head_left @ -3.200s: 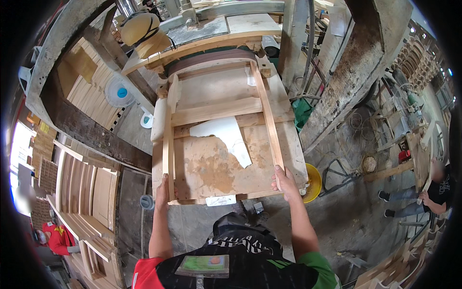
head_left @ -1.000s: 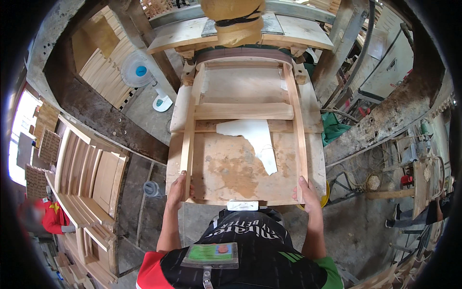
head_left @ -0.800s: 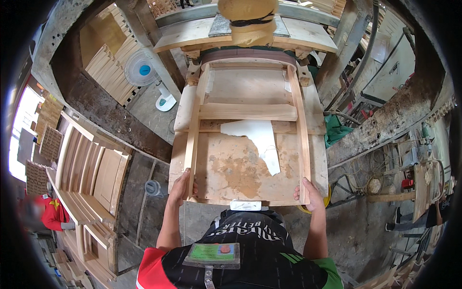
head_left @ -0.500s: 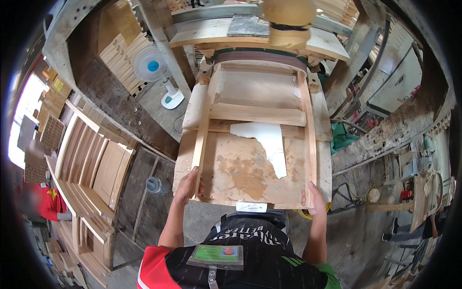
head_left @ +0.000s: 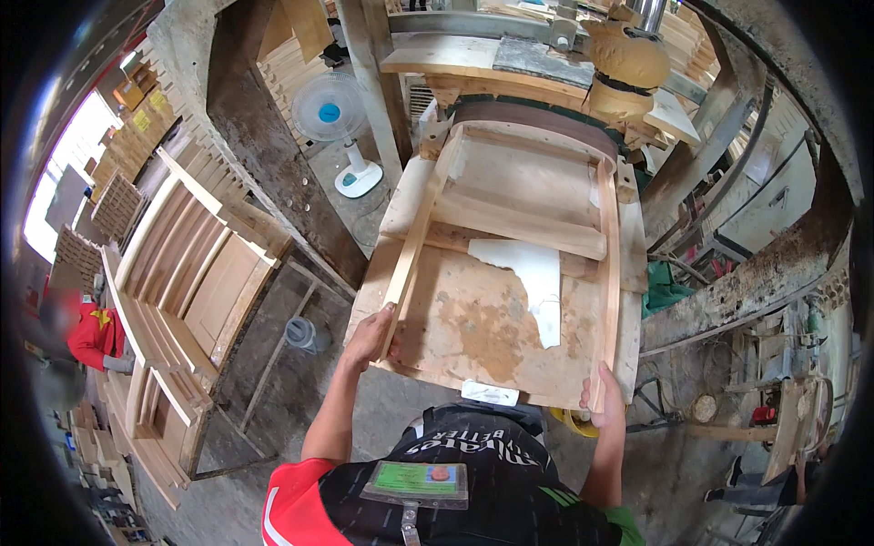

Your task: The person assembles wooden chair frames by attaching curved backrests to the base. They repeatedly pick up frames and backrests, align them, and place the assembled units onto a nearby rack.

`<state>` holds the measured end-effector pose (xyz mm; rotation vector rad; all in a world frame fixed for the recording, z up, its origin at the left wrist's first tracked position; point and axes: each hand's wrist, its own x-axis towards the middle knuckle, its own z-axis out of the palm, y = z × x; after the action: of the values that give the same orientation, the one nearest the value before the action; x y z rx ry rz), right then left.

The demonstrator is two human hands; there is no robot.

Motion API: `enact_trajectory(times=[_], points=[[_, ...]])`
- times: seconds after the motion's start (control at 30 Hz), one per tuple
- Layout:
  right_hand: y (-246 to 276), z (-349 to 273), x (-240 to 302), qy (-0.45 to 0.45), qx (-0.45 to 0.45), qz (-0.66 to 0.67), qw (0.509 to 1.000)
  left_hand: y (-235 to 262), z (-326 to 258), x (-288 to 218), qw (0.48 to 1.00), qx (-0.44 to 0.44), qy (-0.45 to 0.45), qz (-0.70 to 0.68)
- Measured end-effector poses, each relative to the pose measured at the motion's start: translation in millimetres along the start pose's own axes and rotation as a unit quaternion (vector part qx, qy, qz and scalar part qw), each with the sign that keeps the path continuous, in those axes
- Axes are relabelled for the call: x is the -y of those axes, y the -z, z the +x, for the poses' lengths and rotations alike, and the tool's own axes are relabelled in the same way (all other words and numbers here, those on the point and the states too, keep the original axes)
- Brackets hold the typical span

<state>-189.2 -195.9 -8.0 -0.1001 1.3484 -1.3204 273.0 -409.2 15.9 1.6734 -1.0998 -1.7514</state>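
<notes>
At far left, a co-worker in a red top [head_left: 96, 332] stands beside slatted wooden furniture frames [head_left: 173, 273]. To the right of these, a grey bucket [head_left: 320, 340] sits on the floor, and a white pedestal fan [head_left: 330, 114] stands farther off.

Left of centre, the person's left hand [head_left: 370, 338] has its fingers clamped around the near end of the left rail [head_left: 417, 246] of an open wooden frame [head_left: 519, 225]. The frame is at centre, over a stained wooden bench [head_left: 437, 314], tilted slightly clockwise; whether it rests on the surface or is held just above it is hard to tell. A crossbar joins its rails, and its curved far end lies along a dark brown curved band [head_left: 537, 121]. A torn white sheet [head_left: 537, 282] lies on the bench between the rails.

To the right, the right hand [head_left: 608, 398] is clamped around the near end of the right rail [head_left: 608, 273]. Below it, a yellow bucket [head_left: 560, 420] partly shows; farther right hangs a green cloth [head_left: 660, 289].

The step in hand seems to be guiding the frame's curved end against the band; the next move likely calls for even, two-handed control.
</notes>
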Motion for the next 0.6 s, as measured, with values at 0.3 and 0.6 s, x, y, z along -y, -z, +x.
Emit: enact_trajectory(times=[0.3, 0.6], points=[[5, -43, -13, 0.017, -0.014, -0.005, 1.000, 8, -37, 9, 1.000, -0.007, 0.026, 0.004], [-1, -79, -16, 0.034, -0.001, -0.016, 0.999, 15, -77, 5, 0.999, -0.024, 0.038, 0.030]])
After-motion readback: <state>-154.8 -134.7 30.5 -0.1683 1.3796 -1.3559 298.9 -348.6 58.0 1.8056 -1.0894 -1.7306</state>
